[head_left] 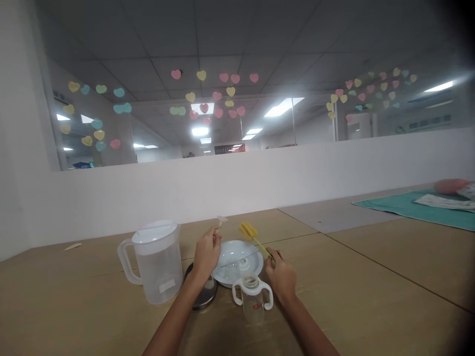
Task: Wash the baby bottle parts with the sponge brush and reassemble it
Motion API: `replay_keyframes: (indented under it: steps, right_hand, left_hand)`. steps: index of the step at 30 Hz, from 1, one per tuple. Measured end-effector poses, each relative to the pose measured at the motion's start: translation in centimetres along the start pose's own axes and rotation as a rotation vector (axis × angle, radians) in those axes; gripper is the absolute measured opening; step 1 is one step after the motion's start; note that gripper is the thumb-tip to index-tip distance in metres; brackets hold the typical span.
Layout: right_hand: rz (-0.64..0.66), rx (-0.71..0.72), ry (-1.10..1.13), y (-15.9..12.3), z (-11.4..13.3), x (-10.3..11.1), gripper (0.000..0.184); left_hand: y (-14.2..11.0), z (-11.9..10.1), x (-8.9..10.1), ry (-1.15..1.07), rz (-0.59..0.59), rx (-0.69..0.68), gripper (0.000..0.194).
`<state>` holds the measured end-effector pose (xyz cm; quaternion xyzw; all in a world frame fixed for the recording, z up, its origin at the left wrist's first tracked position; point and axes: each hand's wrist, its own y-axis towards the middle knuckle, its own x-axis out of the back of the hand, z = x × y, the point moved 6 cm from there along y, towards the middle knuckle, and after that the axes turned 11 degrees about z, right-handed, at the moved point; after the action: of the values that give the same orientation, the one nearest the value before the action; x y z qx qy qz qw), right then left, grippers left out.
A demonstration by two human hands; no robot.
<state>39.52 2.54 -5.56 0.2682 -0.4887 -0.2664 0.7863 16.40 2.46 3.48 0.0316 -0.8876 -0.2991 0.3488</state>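
Note:
My left hand (208,252) is closed on a small, pale translucent piece (221,219) with a flared top, shaped somewhat like a bottle teat. In my right hand (282,277) is the green handle of a bottle brush (248,230), its yellow sponge head tilted up and to the left. Between and below the hands stands a clear baby bottle (253,302), open at the top, with white handles on both sides and red print. Behind it, a white bowl (221,281) holds clear parts and a thin pale stick that I cannot make out well.
A translucent lidded pitcher (159,267) stands left of my left arm. A dark round dish with a metal rim (206,299) lies partly under that arm. At the far right is a teal cloth (393,207) with items on it. A wall with a window (230,188) closes off the back.

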Motion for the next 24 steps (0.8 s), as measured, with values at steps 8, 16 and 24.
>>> replay_keyframes:
  steps: [8, 16, 24]
  right_hand:
    - [0.351, -0.347, -0.045, 0.0, -2.1, -1.4, 0.046]
    - [0.606, -0.341, -0.146, -0.4, -1.5, -2.3, 0.039]
    - [0.623, -0.282, -0.186, -0.5, -1.0, -2.6, 0.029]
  left_hand:
    - [-0.2, -1.1, 0.2, 0.058, 0.024, -0.057, 0.032]
    - [-0.2, -0.9, -0.9, 0.173, 0.138, 0.005, 0.026]
    - [-0.3, -1.1, -0.9, 0.215, 0.170, 0.052, 0.026]
